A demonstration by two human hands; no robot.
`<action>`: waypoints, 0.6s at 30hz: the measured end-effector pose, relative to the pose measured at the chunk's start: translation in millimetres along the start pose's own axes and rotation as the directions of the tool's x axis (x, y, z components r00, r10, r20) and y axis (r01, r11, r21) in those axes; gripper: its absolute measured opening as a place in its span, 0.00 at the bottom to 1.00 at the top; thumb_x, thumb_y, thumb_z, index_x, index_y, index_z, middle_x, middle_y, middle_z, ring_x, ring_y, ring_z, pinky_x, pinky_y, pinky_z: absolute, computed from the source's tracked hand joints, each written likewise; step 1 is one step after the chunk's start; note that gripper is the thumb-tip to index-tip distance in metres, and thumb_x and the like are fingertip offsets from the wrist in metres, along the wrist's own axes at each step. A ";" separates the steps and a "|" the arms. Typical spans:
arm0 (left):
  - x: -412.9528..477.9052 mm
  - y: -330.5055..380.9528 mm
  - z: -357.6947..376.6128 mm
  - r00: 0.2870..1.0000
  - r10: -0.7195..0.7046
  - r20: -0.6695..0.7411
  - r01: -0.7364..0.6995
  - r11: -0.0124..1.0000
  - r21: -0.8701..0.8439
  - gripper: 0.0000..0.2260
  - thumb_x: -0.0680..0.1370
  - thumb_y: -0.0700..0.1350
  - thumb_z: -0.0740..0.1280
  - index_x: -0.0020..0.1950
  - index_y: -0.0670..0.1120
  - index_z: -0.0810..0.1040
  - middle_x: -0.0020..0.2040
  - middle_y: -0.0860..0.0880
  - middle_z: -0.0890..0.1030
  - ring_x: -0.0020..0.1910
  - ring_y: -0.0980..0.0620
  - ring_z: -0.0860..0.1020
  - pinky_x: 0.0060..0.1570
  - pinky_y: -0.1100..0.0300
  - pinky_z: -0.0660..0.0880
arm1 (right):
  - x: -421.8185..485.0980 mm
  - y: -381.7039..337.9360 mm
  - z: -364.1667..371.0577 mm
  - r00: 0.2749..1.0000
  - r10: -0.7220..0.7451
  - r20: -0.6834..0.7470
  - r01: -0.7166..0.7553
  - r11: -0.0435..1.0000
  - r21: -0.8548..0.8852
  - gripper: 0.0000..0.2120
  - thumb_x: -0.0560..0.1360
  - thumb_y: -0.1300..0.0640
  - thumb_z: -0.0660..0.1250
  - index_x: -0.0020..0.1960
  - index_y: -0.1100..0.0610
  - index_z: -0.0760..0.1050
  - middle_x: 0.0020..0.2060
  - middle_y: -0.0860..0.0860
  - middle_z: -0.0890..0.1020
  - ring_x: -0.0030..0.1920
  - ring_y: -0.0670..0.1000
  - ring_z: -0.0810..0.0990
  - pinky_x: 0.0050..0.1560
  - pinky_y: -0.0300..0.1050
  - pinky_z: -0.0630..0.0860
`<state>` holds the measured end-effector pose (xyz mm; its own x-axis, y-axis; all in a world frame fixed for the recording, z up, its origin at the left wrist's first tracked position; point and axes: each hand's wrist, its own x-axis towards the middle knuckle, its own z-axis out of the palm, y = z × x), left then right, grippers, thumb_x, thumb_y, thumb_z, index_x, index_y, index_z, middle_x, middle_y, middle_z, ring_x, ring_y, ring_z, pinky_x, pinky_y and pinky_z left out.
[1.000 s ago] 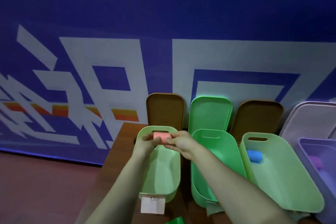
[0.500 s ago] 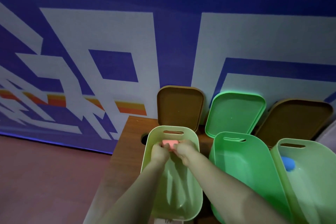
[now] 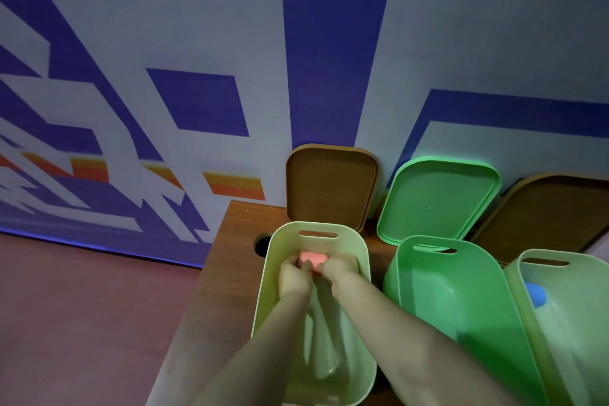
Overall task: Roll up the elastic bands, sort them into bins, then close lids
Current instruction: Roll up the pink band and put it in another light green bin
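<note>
The pink rolled band (image 3: 313, 259) sits low inside the pale green bin (image 3: 318, 227), near its far end just below the handle slot. It is pinched from both sides. The left hand (image 3: 294, 273) has its fingers curled on the roll's left end and the right hand (image 3: 339, 269) on its right end, so each grip is narrow and holding the band. Whether the roll touches the bin floor I cannot tell, because the hands cover its underside.

The step in hand looks like setting the roll down in its bin. To do it well, I'd judge the roll should rest on the floor before either grip loosens (elastic like this will likely spring open if dropped). The free end is best tucked underneath so the roll's own weight pins it. One hand should let go first while the other steadies. Both should then lift straight up clear of the rim, so no wrist drags the bin along the worktop (image 3: 230, 241).

Behind the bin a brown lid (image 3: 331, 188) leans upright against the wall, handy for closing. To the right stands a brighter green bin (image 3: 445, 290) with its green lid (image 3: 438, 201) leaning behind it. Beyond that is another pale bin (image 3: 576, 339) holding a blue roll (image 3: 535, 295).
</note>
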<state>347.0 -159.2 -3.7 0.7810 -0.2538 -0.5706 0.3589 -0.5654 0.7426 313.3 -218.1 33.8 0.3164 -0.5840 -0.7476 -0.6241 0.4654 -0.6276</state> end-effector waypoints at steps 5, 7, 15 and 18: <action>3.0 -2.2 -1.2 1.000 -0.018 0.022 0.018 1.000 0.022 0.13 0.79 0.38 0.62 0.61 0.37 0.76 0.58 0.37 0.79 0.56 0.41 0.77 0.48 0.59 0.69 | 1.7 6.6 7.9 0.994 -0.019 -0.110 0.019 1.000 -0.004 0.13 0.72 0.64 0.70 0.56 0.67 0.78 0.53 0.62 0.81 0.52 0.60 0.81 0.50 0.50 0.75; 2.3 -2.0 -1.5 0.999 -0.017 0.028 0.016 0.999 0.027 0.13 0.79 0.38 0.62 0.62 0.36 0.76 0.58 0.38 0.79 0.57 0.41 0.77 0.50 0.59 0.69 | 2.2 6.7 8.8 0.995 0.003 -0.102 -0.001 1.000 0.018 0.13 0.72 0.64 0.69 0.55 0.68 0.77 0.53 0.61 0.81 0.51 0.60 0.81 0.54 0.53 0.76; 0.2 1.6 -1.6 0.999 0.014 0.041 -0.016 0.998 0.068 0.13 0.79 0.38 0.62 0.63 0.38 0.75 0.60 0.39 0.79 0.59 0.40 0.77 0.56 0.56 0.71 | -11.4 1.4 -7.7 0.998 0.061 0.021 -0.065 0.968 0.241 0.08 0.76 0.68 0.57 0.42 0.61 0.73 0.32 0.54 0.73 0.33 0.53 0.72 0.34 0.43 0.71; -3.5 2.7 -1.7 0.999 0.019 0.034 -0.021 0.997 0.076 0.14 0.80 0.38 0.61 0.64 0.37 0.74 0.61 0.39 0.78 0.60 0.40 0.76 0.57 0.56 0.70 | -11.6 -1.2 -7.9 0.997 0.073 0.036 -0.079 0.965 0.251 0.12 0.76 0.65 0.54 0.42 0.58 0.74 0.33 0.54 0.76 0.32 0.52 0.72 0.30 0.41 0.66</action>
<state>346.1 -158.5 1.0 0.7699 -0.2907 -0.5682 0.3023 -0.6179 0.7258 304.8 -217.2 44.9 0.2955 -0.5246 -0.7984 -0.4482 0.6620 -0.6008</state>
